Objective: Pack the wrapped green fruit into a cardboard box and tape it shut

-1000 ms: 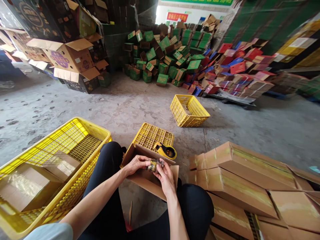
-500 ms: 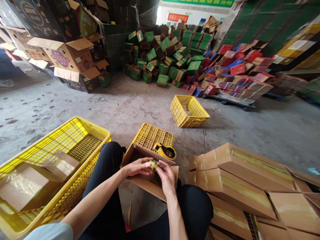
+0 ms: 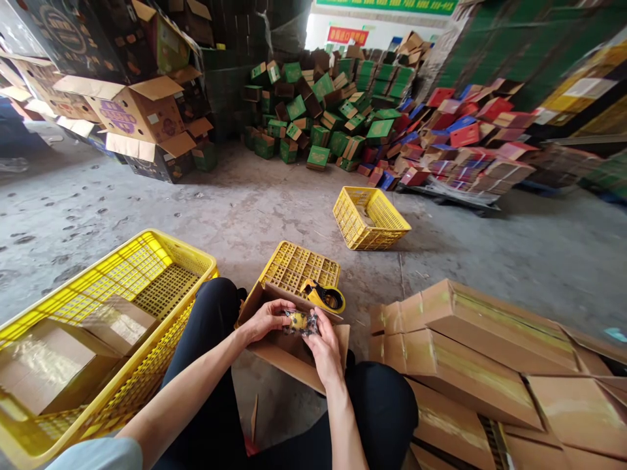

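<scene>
Between my two hands is a small yellow and dark item in a shiny clear wrapper (image 3: 300, 322); its kind I cannot make out. My left hand (image 3: 268, 320) pinches its left end, and my right hand (image 3: 324, 339) grips the right end. Below them an open cardboard box (image 3: 287, 359) stands between my knees, its inside partly hidden by my hands. Just behind the box, a yellow and black tape dispenser (image 3: 323, 296) lies on an upturned yellow plastic crate (image 3: 298, 264).
On the left, a large yellow crate (image 3: 142, 346) holds taped cardboard boxes (image 3: 46, 365). Stacked taped cartons (image 3: 490, 352) stand on the right. Farther off are a smaller yellow crate (image 3: 372, 219), a heap of green boxes (image 3: 318, 124), and red and blue boxes (image 3: 465, 134).
The wrapped item has been turned, so its yellow middle and clear wrapper now show lengthwise. My left fingers have shifted back to its left end.
</scene>
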Motion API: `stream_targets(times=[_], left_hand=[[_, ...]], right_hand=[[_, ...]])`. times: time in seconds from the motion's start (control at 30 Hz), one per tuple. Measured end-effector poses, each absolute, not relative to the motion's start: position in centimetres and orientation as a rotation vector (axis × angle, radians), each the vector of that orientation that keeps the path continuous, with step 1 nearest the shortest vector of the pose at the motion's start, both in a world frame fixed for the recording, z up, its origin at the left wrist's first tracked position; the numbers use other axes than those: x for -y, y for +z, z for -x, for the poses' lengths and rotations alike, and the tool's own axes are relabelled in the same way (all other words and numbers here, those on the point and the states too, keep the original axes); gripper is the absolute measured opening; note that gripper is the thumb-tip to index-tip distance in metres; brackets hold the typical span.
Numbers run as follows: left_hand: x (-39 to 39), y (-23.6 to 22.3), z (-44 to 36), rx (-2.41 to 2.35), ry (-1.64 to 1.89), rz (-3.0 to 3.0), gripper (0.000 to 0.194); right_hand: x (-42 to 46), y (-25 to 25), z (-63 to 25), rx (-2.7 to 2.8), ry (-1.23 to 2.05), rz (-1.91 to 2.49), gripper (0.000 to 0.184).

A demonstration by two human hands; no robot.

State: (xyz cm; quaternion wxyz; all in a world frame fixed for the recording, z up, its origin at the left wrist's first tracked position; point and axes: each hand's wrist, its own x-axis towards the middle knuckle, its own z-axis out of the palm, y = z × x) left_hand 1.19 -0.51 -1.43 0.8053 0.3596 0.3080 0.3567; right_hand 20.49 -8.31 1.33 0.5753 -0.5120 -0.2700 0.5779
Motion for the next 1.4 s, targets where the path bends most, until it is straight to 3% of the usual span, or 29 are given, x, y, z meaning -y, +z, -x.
stream_targets(times=[0.4,0.6,1.03,1.4], left_hand=[[0.3,-1.8,-1.5,-0.566,0.850,-0.779,0.062],[0.2,-1.6,-1.6,-0.603,0.871,-0.756,0.075],[0.8,-1.3,-1.9,-0.672,0.727,-0.895,0.044],[1.0,-1.2,-2.2,-0.700,0.711,-0.852,0.040]], right_hand=[[8.5,1.8,-19.9,0.557,1.397,1.255,0.081],[8.1,0.9,-20.2,0.598,1.371,1.292,0.064],[8.3,1.5,-21.0,0.816,1.199,1.345,0.053],[7.8,-1.6,-22.1,0.669,1.218,1.309,0.062]])
